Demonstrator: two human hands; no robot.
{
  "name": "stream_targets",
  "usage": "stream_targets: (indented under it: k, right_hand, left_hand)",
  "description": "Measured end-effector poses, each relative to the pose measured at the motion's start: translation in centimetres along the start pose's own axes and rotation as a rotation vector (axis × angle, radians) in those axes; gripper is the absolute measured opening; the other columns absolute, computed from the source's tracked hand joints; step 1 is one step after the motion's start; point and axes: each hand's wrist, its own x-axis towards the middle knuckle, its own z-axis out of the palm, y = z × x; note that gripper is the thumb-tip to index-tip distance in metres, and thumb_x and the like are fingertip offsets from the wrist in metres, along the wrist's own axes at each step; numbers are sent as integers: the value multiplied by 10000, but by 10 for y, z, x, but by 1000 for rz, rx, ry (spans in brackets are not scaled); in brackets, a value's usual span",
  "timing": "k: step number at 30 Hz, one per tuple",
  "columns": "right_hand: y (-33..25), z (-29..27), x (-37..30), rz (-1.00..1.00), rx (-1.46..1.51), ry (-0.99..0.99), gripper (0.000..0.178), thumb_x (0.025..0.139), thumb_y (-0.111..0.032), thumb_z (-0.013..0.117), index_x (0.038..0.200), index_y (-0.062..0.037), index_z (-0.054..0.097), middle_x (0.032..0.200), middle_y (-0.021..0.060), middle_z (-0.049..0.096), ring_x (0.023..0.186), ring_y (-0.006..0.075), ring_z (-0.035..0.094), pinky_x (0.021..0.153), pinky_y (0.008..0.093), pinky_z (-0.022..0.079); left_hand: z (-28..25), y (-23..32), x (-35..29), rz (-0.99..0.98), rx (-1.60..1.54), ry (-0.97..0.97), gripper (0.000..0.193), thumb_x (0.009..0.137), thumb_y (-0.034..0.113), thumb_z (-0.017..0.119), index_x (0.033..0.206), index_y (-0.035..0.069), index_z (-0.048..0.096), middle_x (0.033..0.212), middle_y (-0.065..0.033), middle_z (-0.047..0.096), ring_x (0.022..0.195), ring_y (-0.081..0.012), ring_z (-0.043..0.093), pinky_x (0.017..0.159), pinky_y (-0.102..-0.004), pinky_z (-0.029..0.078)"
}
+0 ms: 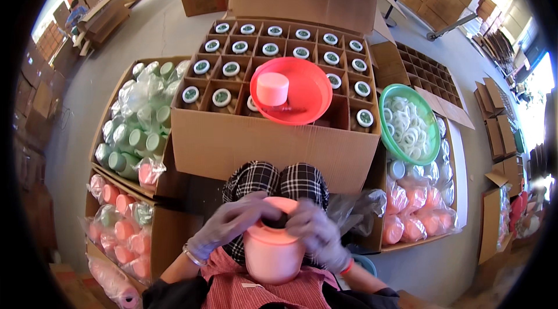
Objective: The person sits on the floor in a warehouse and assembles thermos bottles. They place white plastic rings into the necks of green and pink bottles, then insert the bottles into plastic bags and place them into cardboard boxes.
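A pink pot-shaped container (273, 258) with a round dark opening at its top rests upright in my lap. My left hand (239, 219), in a grey glove, is closed over the left side of its rim, fingertips beside the opening. On the opposite side, my gloved right hand (318, 230) is at the rim, its fingers smeared by motion; what they hold, if anything, does not show. Ahead of my knees, a red basin (311, 91) sits on a divided carton, with a pale pink cup-like lid (272, 88) in it.
The divided carton (267, 143) holds several bottles with white-rimmed green tops. To its right, a green basket (384, 120) contains white rings. Cartons of wrapped green cups (138, 137) and wrapped pink cups (124, 229) stand left; another carton of wrapped pink pieces (416, 197) stands right.
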Motion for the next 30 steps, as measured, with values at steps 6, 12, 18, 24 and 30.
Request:
stream_targets:
  k: [6,12,18,24,30]
  right_hand:
    - [-8,-31,17,223,-59,17,193,801,-147,709,969,-52,711,1088,129,620,1051,287,590,1006,421,421]
    - [6,-61,3,540,-178,208,222,742,-74,736,958,-29,717,1074,121,600,1033,253,589,960,381,461]
    - [2,-76,6,587,-346,115,339,737,-57,728,1065,-10,654,1121,128,602,1098,269,596,962,364,472]
    - [-16,-14,39,138,-343,26,463,783,-121,748,1224,-67,617,1170,148,533,1037,303,579,913,374,478]
    - [2,-16,110,250,-425,238,218,880,-124,680,1062,-10,639,997,155,559,870,277,607,748,345,503]
  left_hand:
    - [0,-17,-15,24,-31,552,512,1013,359,394,1227,-63,591,1267,-221,603,1221,-335,543,1104,-429,365]
    - [-8,-30,-38,69,-359,522,516,1009,377,358,1096,-18,679,1202,-187,635,1144,-269,590,1051,-455,406]
    - [-12,6,-58,29,-296,480,478,911,205,624,1327,-20,557,1184,-175,654,946,-183,647,838,-314,532]
    - [-11,21,6,122,616,-58,846,747,353,824,1446,57,450,1448,-242,406,1354,-386,392,1099,-496,353]
    - [5,42,86,-41,296,141,677,785,295,801,1328,8,517,1199,-190,619,1090,-251,618,950,-357,478]
